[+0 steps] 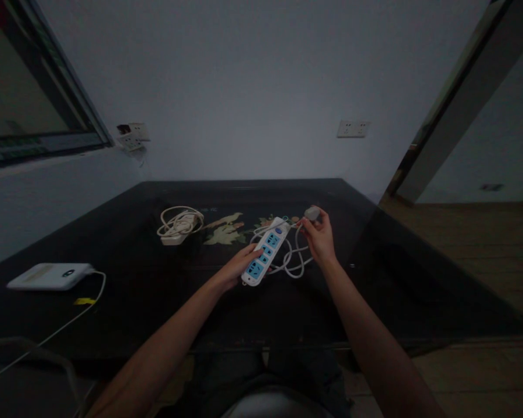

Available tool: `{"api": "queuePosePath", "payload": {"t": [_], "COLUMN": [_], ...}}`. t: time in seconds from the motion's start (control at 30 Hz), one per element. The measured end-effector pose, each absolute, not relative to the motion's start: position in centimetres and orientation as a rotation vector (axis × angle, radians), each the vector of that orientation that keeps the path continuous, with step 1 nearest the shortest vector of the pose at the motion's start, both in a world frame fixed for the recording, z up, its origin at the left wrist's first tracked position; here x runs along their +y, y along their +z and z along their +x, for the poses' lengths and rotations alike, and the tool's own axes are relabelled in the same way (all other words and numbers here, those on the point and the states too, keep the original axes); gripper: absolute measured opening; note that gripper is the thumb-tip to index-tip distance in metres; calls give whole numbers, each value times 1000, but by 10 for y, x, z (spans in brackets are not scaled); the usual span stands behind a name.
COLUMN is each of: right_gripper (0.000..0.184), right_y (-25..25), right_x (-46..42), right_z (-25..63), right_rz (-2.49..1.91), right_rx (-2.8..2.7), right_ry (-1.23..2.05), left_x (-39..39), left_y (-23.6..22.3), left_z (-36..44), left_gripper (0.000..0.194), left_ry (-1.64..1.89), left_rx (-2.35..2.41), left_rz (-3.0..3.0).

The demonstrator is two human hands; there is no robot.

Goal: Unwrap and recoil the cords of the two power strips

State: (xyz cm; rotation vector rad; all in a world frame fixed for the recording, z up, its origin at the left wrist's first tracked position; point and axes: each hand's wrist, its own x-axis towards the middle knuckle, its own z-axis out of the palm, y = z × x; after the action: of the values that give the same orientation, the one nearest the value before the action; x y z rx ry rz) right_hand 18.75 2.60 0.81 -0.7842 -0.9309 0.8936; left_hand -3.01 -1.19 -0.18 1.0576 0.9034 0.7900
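Note:
My left hand (239, 263) is closed round the lower half of a white power strip (265, 251) with blue socket faces, which tilts up toward the right. In my right hand (319, 232), the fingers pinch a grey-white plug (312, 213) at the end of the strip's cord. The white cord (297, 268) hangs in loose loops between the two hands, partly hidden behind the strip.
A second power strip (174, 238) wrapped in its coiled cable lies at the table's back left. Nearer on the left rests a white power bank (52, 277) with a cable. Wall sockets (353, 129) sit above the dark table (401, 273), which bears a painted flower pattern.

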Motion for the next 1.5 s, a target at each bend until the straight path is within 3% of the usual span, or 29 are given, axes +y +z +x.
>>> {"api": "queuePosePath", "payload": {"t": [0.2,0.67,1.07,1.33,1.5], "right_gripper": [47,47,41,11,11], "right_y": [5,21,34,24,26], "right_x": [27,15,21,29,28], "right_z": [184,186,228,310,286], "right_rz": [-789,-701,-503,-460,-577], "right_rx": [-971,-1077,-710,-289,-504], "right_ry": [966,948,662,545,671], "left_x": [-11,-12,-12,-9,6], "left_y": [-7,-14,-20,-14,-21], "left_z": [-30,-28,-26,-36,-43], "left_gripper": [22,28,33,31,31], "left_ry": [768,704,690,725,881], "left_rx": [976,912,932,1035,1087], "left_rz": [1037,1141,1409,1598,1483]}}
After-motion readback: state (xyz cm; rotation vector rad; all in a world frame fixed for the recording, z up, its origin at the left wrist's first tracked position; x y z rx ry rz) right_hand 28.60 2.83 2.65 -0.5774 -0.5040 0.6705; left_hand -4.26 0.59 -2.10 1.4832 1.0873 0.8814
